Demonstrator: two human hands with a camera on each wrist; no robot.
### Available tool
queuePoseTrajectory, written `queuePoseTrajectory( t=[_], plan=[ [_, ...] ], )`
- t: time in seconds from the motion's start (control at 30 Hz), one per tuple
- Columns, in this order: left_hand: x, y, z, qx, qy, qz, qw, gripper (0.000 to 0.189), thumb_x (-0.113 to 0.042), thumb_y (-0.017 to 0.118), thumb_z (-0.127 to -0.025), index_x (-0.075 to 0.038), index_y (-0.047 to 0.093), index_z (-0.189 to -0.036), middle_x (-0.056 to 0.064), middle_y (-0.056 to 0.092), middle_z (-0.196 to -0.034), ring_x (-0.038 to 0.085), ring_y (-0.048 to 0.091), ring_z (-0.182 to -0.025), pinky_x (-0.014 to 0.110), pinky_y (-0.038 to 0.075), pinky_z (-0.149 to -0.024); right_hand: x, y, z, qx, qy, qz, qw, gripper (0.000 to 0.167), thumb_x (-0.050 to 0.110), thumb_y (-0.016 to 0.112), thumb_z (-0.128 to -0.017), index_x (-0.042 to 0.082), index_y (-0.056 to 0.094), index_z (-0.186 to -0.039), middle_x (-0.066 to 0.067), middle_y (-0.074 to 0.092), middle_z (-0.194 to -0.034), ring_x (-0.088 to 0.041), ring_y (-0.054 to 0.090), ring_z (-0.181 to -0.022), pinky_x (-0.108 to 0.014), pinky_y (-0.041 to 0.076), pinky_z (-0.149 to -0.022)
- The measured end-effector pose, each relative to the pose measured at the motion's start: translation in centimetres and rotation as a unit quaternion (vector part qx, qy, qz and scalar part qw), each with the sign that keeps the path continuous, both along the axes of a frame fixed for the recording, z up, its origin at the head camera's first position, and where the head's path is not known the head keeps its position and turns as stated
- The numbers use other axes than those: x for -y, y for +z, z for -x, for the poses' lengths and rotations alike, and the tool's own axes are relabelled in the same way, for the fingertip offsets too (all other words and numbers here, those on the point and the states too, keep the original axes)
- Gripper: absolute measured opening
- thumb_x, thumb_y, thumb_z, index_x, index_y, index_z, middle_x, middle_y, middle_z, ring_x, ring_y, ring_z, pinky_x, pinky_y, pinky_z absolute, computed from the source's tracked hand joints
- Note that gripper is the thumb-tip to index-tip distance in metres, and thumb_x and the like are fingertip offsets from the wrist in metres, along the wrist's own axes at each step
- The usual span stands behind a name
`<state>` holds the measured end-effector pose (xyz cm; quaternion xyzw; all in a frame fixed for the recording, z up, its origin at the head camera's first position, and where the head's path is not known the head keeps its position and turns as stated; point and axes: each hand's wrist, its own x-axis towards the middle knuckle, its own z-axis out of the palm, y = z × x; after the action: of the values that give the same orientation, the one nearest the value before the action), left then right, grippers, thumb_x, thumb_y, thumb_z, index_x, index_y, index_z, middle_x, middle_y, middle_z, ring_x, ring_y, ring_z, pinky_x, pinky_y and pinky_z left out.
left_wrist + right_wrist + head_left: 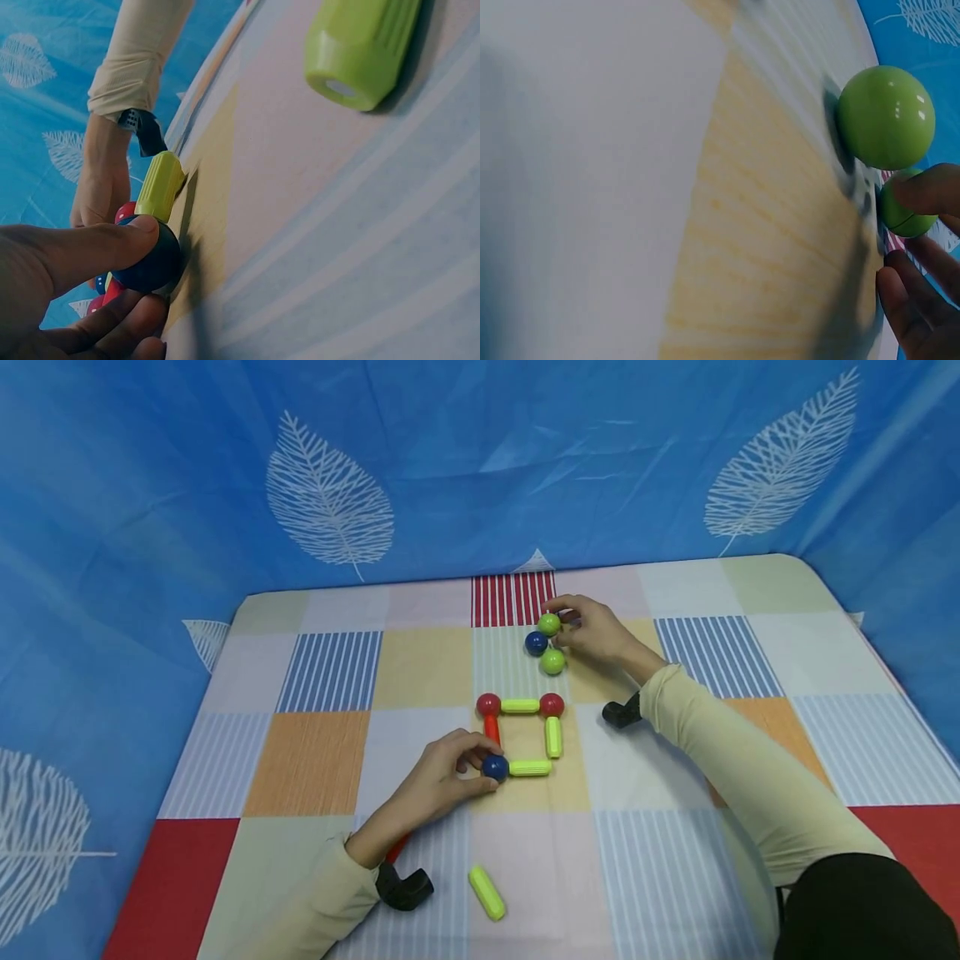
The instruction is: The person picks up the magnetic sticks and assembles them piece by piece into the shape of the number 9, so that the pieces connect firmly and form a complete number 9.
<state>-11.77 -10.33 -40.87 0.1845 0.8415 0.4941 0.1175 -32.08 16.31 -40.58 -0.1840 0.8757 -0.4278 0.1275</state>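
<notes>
My left hand (pixel 448 770) pinches a blue ball (pixel 495 767) between thumb and fingers at the near left corner of a square of sticks and balls. A red stick (pixel 491 730) runs from that ball to a red ball (pixel 488 705). One green stick (pixel 520 706) joins it to a second red ball (pixel 551 705). Two more green sticks, on the right (pixel 553 737) and near side (pixel 529 768), meet at a corner without a ball. Farther back, my right hand (pixel 594 628) holds a green ball (pixel 549 624) between thumb and fingers.
Beside the right hand lie another blue ball (pixel 536 643) and another green ball (pixel 552 661). A loose green stick (pixel 487 893) lies near the front. Part of a red stick (pixel 397 849) shows beneath the left wrist. A blue leaf-print curtain (pixel 480 468) borders the patchwork-covered table (pixel 300 860).
</notes>
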Motion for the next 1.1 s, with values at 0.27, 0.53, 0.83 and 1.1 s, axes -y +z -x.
queuePoseTrajectory(
  t=[0.27, 0.53, 0.83, 1.1],
  plan=[
    [-0.1, 0.1, -0.2, 0.007, -0.002, -0.003, 1.0000, 0.031, -0.009, 0.079, -0.082, -0.010, 0.069, -0.111, 0.001, 0.061, -0.095, 0.019, 0.059, -0.088, 0.033, 0.047, -0.075, 0.1, 0.1, -0.2, -0.022, 0.019, -0.008, 0.9995, 0.045, -0.006, 0.068, -0.084, 0.006, 0.064, -0.127, -0.016, 0.059, -0.129, -0.035, 0.056, -0.115, -0.048, 0.044, -0.098],
    [-0.1, 0.0, -0.1, 0.003, -0.003, 0.002, 1.0000, 0.030, -0.009, 0.079, -0.082, -0.011, 0.070, -0.110, 0.001, 0.060, -0.095, 0.018, 0.059, -0.088, 0.032, 0.047, -0.075, -0.2, 0.2, -0.3, -0.018, 0.000, -0.012, 0.9998, 0.037, -0.005, 0.066, -0.087, 0.006, 0.067, -0.122, -0.015, 0.059, -0.131, -0.036, 0.056, -0.118, -0.046, 0.044, -0.100],
    [0.0, 0.4, 0.0, -0.003, -0.002, 0.008, 1.0000, 0.031, -0.008, 0.079, -0.081, -0.010, 0.070, -0.110, 0.001, 0.061, -0.094, 0.018, 0.060, -0.087, 0.032, 0.047, -0.075, -3.2, 0.9, -1.4, 0.013, -0.056, -0.026, 0.9980, 0.038, 0.001, 0.068, -0.088, 0.007, 0.065, -0.125, -0.015, 0.057, -0.134, -0.034, 0.055, -0.121, -0.047, 0.044, -0.100],
    [-0.1, 0.5, -0.2, -0.007, -0.006, 0.006, 0.9999, 0.032, -0.007, 0.079, -0.081, -0.009, 0.069, -0.111, 0.002, 0.061, -0.095, 0.019, 0.061, -0.087, 0.034, 0.049, -0.076, -6.0, 1.2, -2.9, 0.016, -0.078, -0.032, 0.9963, 0.038, 0.002, 0.068, -0.088, 0.006, 0.064, -0.126, -0.016, 0.057, -0.134, -0.035, 0.054, -0.122, -0.048, 0.042, -0.101]
  ],
)
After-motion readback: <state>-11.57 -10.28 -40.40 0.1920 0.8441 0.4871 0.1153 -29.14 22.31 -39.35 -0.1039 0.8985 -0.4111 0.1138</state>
